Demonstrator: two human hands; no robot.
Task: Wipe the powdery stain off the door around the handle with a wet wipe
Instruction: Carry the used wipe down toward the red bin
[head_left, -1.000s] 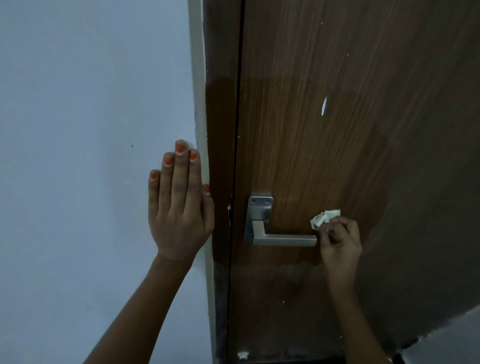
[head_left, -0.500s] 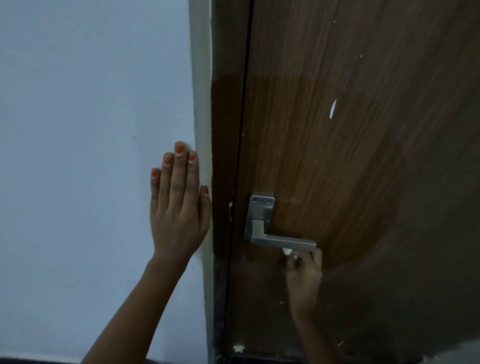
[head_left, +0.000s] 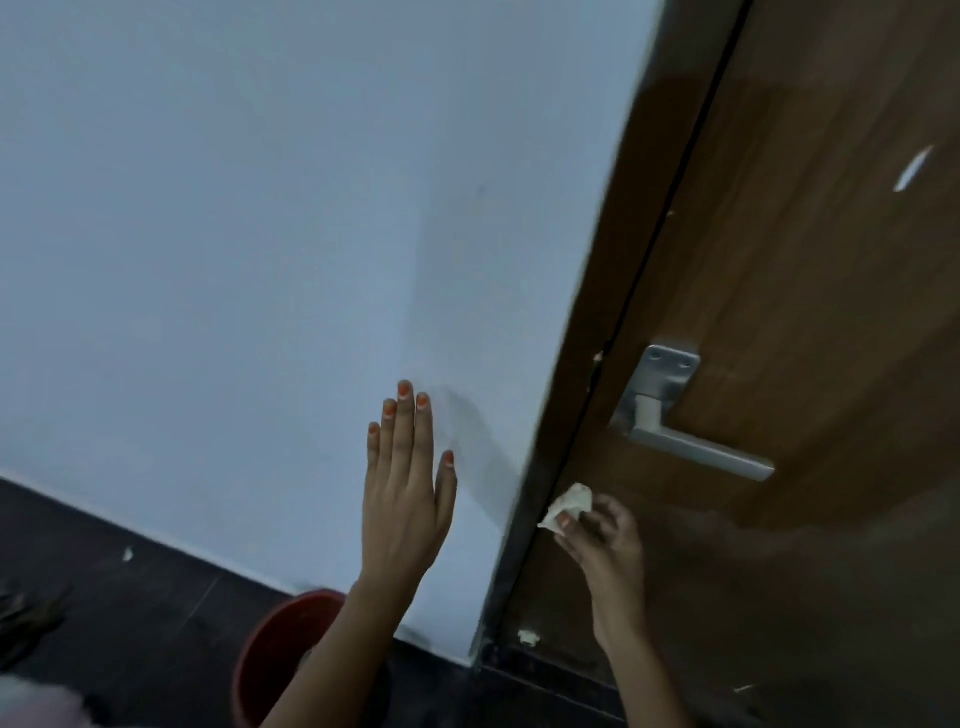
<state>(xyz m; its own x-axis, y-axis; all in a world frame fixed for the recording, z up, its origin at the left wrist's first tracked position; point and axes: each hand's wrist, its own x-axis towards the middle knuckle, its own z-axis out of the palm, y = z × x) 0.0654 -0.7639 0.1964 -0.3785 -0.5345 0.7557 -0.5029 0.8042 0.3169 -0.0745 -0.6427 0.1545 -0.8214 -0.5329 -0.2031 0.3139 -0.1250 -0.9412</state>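
Note:
The brown wooden door (head_left: 810, 270) fills the right side, with a silver lever handle (head_left: 691, 441) on a metal plate. My right hand (head_left: 602, 540) pinches a crumpled white wet wipe (head_left: 569, 506) below and left of the handle, close to the door's edge by the frame. My left hand (head_left: 408, 483) lies flat on the pale wall, fingers straight and together, holding nothing. A white fleck (head_left: 911, 169) shows high on the door. A greyish haze covers the lower door.
The pale blue wall (head_left: 234, 234) takes up the left. A red bucket (head_left: 283, 654) stands on the dark floor beneath my left forearm. Small white scraps lie at the door's foot (head_left: 529, 636) and on the floor (head_left: 127, 553).
The view has swung left and tilted, bringing the floor and red bucket into sight. My right hand has moved the wipe from under the handle leftward to the door's edge. My left hand stays on the wall.

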